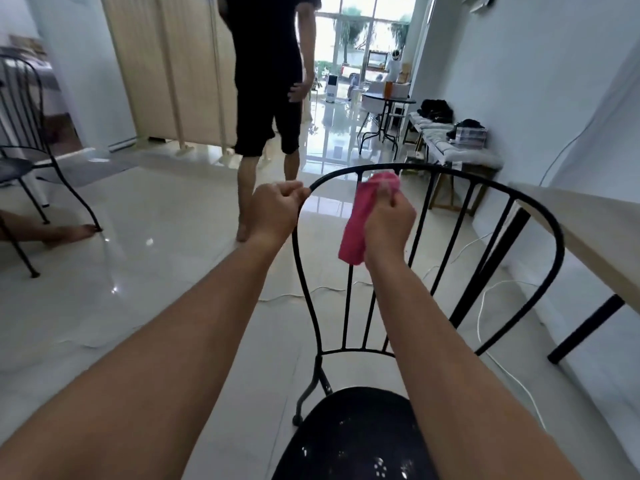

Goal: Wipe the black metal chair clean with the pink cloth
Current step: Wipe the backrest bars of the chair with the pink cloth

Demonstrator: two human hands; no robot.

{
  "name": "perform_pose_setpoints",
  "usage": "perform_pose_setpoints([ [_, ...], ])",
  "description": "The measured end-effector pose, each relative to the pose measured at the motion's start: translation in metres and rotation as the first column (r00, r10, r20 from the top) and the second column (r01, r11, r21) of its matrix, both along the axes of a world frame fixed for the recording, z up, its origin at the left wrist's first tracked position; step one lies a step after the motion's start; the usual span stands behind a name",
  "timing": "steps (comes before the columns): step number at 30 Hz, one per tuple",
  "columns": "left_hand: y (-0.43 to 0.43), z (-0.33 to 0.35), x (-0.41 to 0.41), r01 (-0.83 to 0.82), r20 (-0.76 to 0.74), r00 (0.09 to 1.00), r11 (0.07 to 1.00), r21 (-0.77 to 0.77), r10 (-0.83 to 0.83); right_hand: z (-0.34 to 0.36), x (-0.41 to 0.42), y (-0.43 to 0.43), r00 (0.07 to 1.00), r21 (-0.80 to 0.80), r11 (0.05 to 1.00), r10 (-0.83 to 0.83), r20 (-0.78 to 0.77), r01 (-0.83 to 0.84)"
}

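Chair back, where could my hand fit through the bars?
Widest gap: between the chair's left frame and the bar under the pink cloth, below the left hand. Upper gaps right of the right hand are open too. Bars crowd together near the bottom rail.

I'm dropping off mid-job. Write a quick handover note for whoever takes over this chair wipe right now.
Left hand: grips the top rail of the black metal chair at its left curve, steadying it.
Right hand: holds the pink cloth at the leftmost back bar, just under the top rail.
Done: wiping is on the backrest; which parts are already clean cannot be told.
Left: probably the other bars, the rest of the rail, the seat and the legs.
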State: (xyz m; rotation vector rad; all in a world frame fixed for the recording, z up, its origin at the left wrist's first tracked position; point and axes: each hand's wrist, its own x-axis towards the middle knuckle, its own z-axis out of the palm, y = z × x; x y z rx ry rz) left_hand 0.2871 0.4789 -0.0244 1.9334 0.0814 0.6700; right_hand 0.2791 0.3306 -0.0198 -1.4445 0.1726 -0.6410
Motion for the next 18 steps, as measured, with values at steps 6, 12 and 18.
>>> perform_pose_setpoints([
  [6,0.012,-0.007,0.011,0.230,-0.053,0.968,0.955,-0.186,-0.244,0.000,0.039,0.020,0.998,-0.246,0.969,0.001,-0.060,-0.015],
  [12,0.013,-0.015,0.016,0.275,-0.021,0.957,0.930,-0.246,-0.288,-0.117,0.012,0.017,1.000,-0.338,0.941,0.024,0.001,-0.022],
  [18,0.013,-0.015,0.018,0.269,-0.004,0.960,0.928,-0.259,-0.280,-0.241,-0.022,0.000,0.975,-0.402,0.904,0.061,-0.215,-0.145],
])
